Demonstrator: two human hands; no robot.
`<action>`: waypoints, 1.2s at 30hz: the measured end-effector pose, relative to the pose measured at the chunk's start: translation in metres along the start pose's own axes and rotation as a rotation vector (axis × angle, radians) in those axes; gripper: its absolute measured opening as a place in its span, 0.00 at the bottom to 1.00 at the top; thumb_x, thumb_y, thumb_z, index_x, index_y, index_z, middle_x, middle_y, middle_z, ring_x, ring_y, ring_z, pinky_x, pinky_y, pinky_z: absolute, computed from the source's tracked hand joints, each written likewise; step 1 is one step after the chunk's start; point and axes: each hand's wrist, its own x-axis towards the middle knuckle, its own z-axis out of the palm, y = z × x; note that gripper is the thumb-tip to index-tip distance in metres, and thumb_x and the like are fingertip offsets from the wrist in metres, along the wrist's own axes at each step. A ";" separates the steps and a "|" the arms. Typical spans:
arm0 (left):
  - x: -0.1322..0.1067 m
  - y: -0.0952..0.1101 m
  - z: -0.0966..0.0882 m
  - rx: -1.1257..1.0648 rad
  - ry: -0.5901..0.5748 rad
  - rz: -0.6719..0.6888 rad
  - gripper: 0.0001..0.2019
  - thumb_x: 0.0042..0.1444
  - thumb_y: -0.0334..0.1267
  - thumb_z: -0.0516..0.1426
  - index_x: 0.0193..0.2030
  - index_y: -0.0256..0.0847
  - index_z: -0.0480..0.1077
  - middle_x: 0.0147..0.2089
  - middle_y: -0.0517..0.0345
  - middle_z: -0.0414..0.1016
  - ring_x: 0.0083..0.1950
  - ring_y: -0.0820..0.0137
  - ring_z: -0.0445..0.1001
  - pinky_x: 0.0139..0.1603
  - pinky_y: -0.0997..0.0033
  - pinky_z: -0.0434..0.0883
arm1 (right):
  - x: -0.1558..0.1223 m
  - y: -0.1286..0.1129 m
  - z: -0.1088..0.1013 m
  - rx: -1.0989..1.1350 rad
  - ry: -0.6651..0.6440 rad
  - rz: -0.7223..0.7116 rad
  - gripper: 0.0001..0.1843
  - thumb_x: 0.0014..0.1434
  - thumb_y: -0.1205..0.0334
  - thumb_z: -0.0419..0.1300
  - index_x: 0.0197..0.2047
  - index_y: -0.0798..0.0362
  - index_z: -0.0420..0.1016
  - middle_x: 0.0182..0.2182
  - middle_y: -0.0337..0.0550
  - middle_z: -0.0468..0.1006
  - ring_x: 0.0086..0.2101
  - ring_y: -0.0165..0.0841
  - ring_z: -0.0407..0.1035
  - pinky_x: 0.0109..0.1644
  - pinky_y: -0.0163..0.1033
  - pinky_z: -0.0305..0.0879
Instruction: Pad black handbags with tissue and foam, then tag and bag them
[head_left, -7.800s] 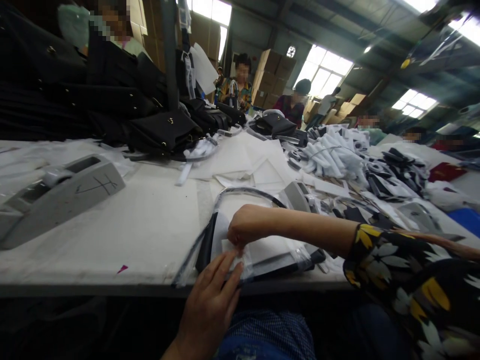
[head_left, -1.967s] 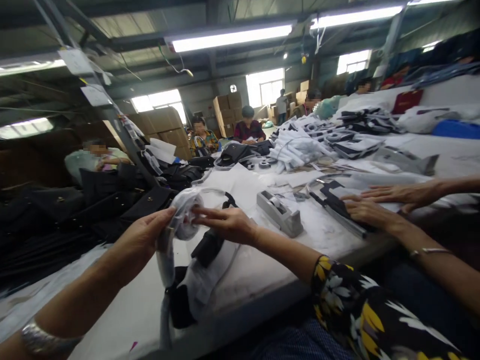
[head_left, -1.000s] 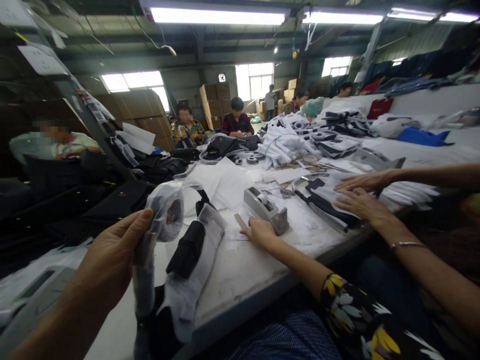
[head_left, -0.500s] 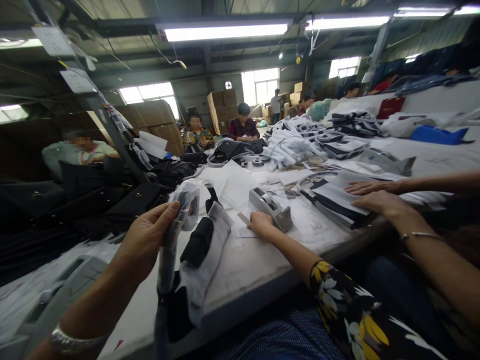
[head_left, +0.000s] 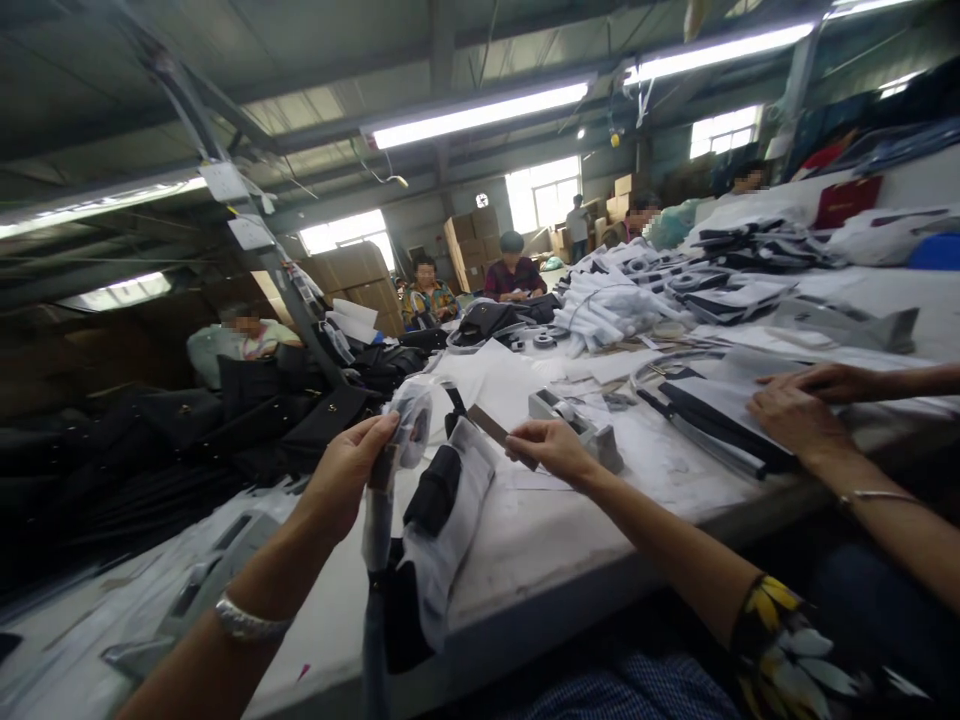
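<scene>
My left hand [head_left: 346, 478] is closed on a bag strap [head_left: 377, 530] wrapped in clear film, pinching it between thumb and fingers above the table. The strap hangs down beside a black bag [head_left: 433, 490] that is partly covered with white wrapping [head_left: 450, 545]. My right hand [head_left: 551, 450] pinches a narrow grey-brown strip of card [head_left: 489, 427] by its near end. The strip points toward the bag, a little apart from my left hand. Just behind my right hand stands a grey tape dispenser [head_left: 606, 445].
At right, a co-worker's hands [head_left: 802, 405] lie on another bag with white paper [head_left: 731, 385]. A second grey dispenser [head_left: 217, 570] sits at lower left. Black bags [head_left: 202, 420] are piled at left; white wrapped rolls [head_left: 600, 305] lie farther back on the table [head_left: 540, 560].
My right hand has lifted the card strip off the table beside the dispenser and brought it up near the bag. The left hand keeps its hold on the strap. The view has shifted.
</scene>
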 end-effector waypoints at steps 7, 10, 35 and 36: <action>-0.007 0.007 0.005 0.029 -0.025 0.036 0.27 0.46 0.61 0.65 0.42 0.39 0.78 0.30 0.60 0.76 0.30 0.72 0.69 0.31 0.76 0.65 | -0.022 -0.045 0.009 0.367 -0.146 0.008 0.21 0.51 0.46 0.69 0.31 0.59 0.79 0.23 0.43 0.79 0.21 0.27 0.67 0.25 0.32 0.62; -0.008 0.007 0.003 0.034 -0.005 0.049 0.27 0.46 0.61 0.66 0.42 0.39 0.78 0.28 0.62 0.74 0.28 0.74 0.66 0.28 0.78 0.62 | -0.015 -0.031 0.008 0.114 -0.031 0.045 0.16 0.55 0.50 0.67 0.33 0.56 0.79 0.26 0.43 0.81 0.25 0.30 0.73 0.29 0.33 0.65; -0.006 0.003 0.003 0.094 -0.097 0.045 0.26 0.52 0.61 0.62 0.46 0.40 0.77 0.35 0.56 0.78 0.34 0.68 0.71 0.33 0.75 0.67 | -0.030 -0.040 0.006 0.325 -0.195 -0.032 0.23 0.56 0.43 0.65 0.37 0.57 0.80 0.24 0.40 0.76 0.23 0.25 0.63 0.25 0.31 0.55; -0.007 0.004 0.004 0.100 -0.098 0.044 0.26 0.52 0.61 0.62 0.47 0.40 0.77 0.35 0.56 0.78 0.34 0.67 0.71 0.33 0.75 0.67 | -0.029 -0.045 0.009 0.323 -0.206 -0.041 0.23 0.55 0.43 0.66 0.37 0.57 0.81 0.24 0.40 0.76 0.23 0.26 0.64 0.26 0.31 0.56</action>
